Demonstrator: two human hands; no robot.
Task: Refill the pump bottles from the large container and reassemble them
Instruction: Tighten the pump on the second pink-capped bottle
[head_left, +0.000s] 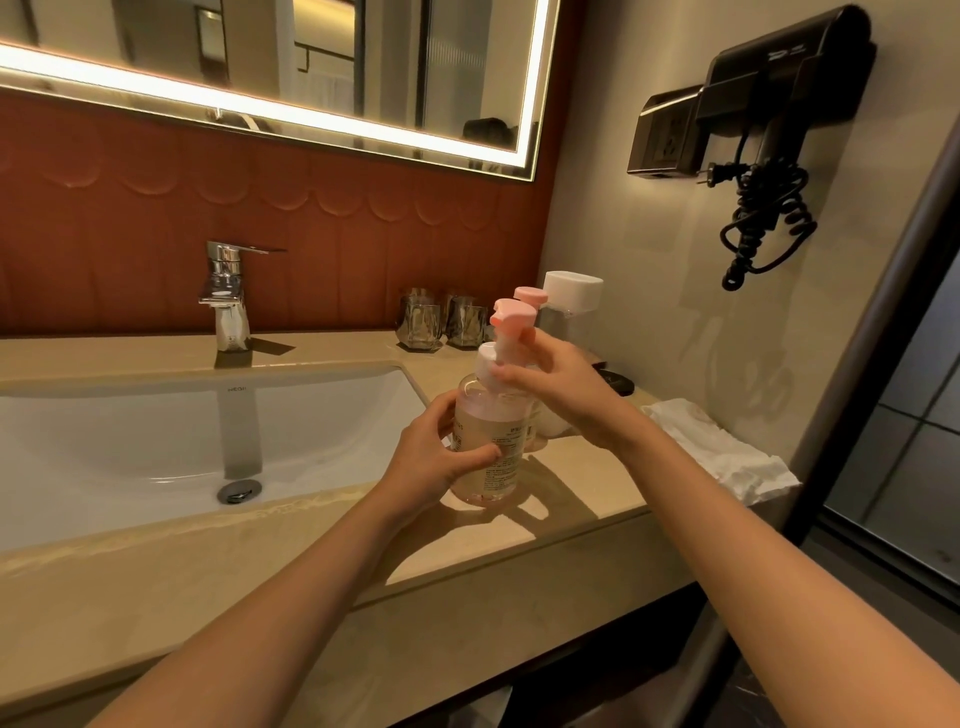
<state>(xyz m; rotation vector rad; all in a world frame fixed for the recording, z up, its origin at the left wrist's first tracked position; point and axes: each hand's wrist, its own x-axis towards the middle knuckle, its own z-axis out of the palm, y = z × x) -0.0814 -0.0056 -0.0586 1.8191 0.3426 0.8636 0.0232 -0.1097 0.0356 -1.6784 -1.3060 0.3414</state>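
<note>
A clear pump bottle (488, 441) with pale liquid and a printed label stands on the beige counter (571, 499), just right of the sink. My left hand (441, 457) grips its body from the left. My right hand (550, 384) wraps round its white collar (487, 361), beneath the pink pump head (511, 312). Behind it a second pink pump head (531, 296) shows; that bottle's body is mostly hidden by my right hand. A clear container with a white cap (571, 293) stands further back against the wall.
A white sink (156, 431) with a chrome tap (226, 296) lies to the left. Metallic cups (441, 319) stand at the back wall. A crumpled white cloth (717, 447) lies on the counter's right end. A black hair dryer (769, 119) hangs on the right wall.
</note>
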